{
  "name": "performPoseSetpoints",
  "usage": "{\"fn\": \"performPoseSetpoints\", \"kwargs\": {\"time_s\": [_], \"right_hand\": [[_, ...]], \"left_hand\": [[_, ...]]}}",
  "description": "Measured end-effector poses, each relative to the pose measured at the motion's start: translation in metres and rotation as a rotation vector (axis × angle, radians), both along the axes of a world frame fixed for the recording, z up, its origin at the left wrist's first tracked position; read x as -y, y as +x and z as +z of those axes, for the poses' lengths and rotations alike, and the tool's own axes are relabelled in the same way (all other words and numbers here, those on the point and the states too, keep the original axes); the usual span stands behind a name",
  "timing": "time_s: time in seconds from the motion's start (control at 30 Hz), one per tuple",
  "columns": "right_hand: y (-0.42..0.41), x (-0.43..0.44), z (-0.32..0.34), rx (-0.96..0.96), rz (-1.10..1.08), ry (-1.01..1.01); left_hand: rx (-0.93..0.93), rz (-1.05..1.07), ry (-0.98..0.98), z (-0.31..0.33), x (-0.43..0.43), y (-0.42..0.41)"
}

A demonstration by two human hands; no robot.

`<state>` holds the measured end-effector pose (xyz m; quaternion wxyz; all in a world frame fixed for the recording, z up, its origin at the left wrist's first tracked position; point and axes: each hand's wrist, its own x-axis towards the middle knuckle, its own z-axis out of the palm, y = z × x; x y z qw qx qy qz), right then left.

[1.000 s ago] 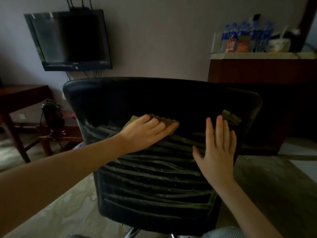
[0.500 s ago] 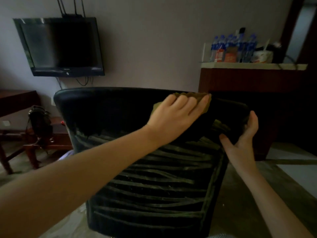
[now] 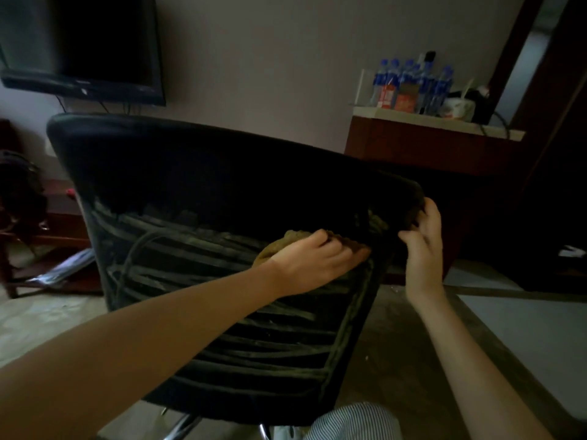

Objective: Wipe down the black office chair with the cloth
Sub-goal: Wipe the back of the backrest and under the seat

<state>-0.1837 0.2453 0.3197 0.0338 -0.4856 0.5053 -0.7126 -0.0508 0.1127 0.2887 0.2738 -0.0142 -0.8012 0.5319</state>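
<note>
The cloth [image 3: 276, 246], an olive-yellow wad, sits on the ribbed face of the black office chair [image 3: 206, 173] that is turned toward me. It is over on the right side, about halfway down the backrest. My left grip [image 3: 313, 260] lies on top of it, fingers stretched out side by side and pressing it against the ribs. Only the bunched upper-left part of the cloth and a sliver past my fingertips show.

Just beside it, my right grip [image 3: 422, 239] has the backrest's right edge: fingers hooked round the rim to the far side, thumb on the near side, pinching the edge between them. The backrest sits tilted, left corner high, right corner lower, and pale streaks run along the ribs.

Under the backrest a chrome stem [image 3: 181, 423] pokes out, and my striped knee [image 3: 352, 420] shows at the bottom edge.

Beyond the chair, a dark television [image 3: 79, 42] hangs on the wall at upper left. To the right stands a wooden counter [image 3: 413, 117] with a pale top, carrying a cluster of blue-capped water bottles [image 3: 409, 77] and a white box [image 3: 457, 109]. At far left, something dark, maybe a bag [image 3: 19, 188], rests on low wooden furniture; it is too dim to say more.
</note>
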Motion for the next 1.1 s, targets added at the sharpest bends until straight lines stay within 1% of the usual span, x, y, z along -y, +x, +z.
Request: {"fn": "performPoseSetpoints", "kwargs": {"time_s": [0.07, 0.17, 0.23, 0.3, 0.37, 0.47, 0.53, 0.63, 0.67, 0.73, 0.83, 0.87, 0.93, 1.0, 1.1], "right_hand": [[0.008, -0.001, -0.002, -0.002, 0.004, -0.023], [0.023, 0.002, -0.006, 0.023, -0.006, -0.067], [0.036, 0.004, -0.006, 0.039, -0.012, -0.099], [0.049, 0.006, -0.005, 0.061, -0.014, -0.128], [0.061, 0.008, -0.005, 0.093, -0.009, -0.146], [0.075, 0.011, -0.008, 0.137, 0.018, -0.161], [0.084, 0.012, -0.010, 0.125, 0.030, -0.156], [0.092, 0.012, -0.012, 0.078, 0.053, -0.127], [0.093, 0.012, -0.013, 0.065, 0.066, -0.111], [0.096, 0.012, -0.011, 0.045, 0.090, -0.087], [0.103, 0.012, -0.007, 0.053, 0.127, -0.068], [0.106, 0.012, -0.007, 0.066, 0.145, -0.065], [0.110, 0.012, -0.007, 0.098, 0.176, -0.061], [0.114, 0.013, -0.005, 0.138, 0.203, -0.049], [0.120, 0.012, -0.002, 0.167, 0.259, -0.011]], "left_hand": [[-0.078, -0.052, -0.053, 0.010, 0.006, 0.007], [-0.345, -0.149, -0.111, 0.054, 0.004, 0.020], [-0.507, -0.190, -0.092, 0.089, -0.003, 0.026], [-0.593, -0.210, -0.035, 0.107, -0.007, 0.033], [-0.598, -0.246, 0.004, 0.104, -0.008, 0.039], [-0.574, -0.310, 0.092, 0.083, -0.005, 0.051], [-0.511, -0.306, 0.114, 0.061, -0.001, 0.056], [-0.297, -0.280, 0.064, 0.011, 0.010, 0.064], [-0.255, -0.278, 0.066, -0.002, 0.014, 0.066], [-0.233, -0.301, 0.063, -0.010, 0.020, 0.072], [-0.202, -0.350, -0.040, 0.007, 0.027, 0.084], [-0.240, -0.351, -0.055, 0.016, 0.026, 0.088], [-0.410, -0.355, 0.005, 0.034, 0.020, 0.090], [-0.583, -0.373, 0.119, 0.052, 0.005, 0.086], [-0.698, -0.398, 0.365, 0.067, -0.013, 0.083]]}}
